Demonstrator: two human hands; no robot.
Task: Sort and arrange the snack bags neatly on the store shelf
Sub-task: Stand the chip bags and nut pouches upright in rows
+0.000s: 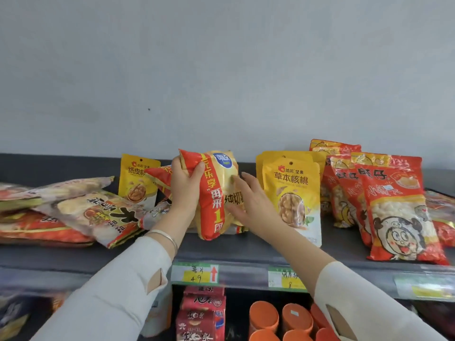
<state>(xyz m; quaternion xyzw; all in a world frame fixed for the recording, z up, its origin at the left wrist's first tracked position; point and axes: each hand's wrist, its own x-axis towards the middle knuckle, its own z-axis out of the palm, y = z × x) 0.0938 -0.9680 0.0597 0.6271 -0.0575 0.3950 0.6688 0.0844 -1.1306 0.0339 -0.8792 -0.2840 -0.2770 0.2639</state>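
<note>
Yellow chip bag (213,205), left grip (184,189)

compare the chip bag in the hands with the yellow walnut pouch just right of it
The chip bag is puffy, with a red band; the walnut pouch is flat and mostly yellow. The left hand grips the chip bag's top and the right hand presses its front; no hand holds the walnut pouch. Both stand upright on the shelf.
</note>
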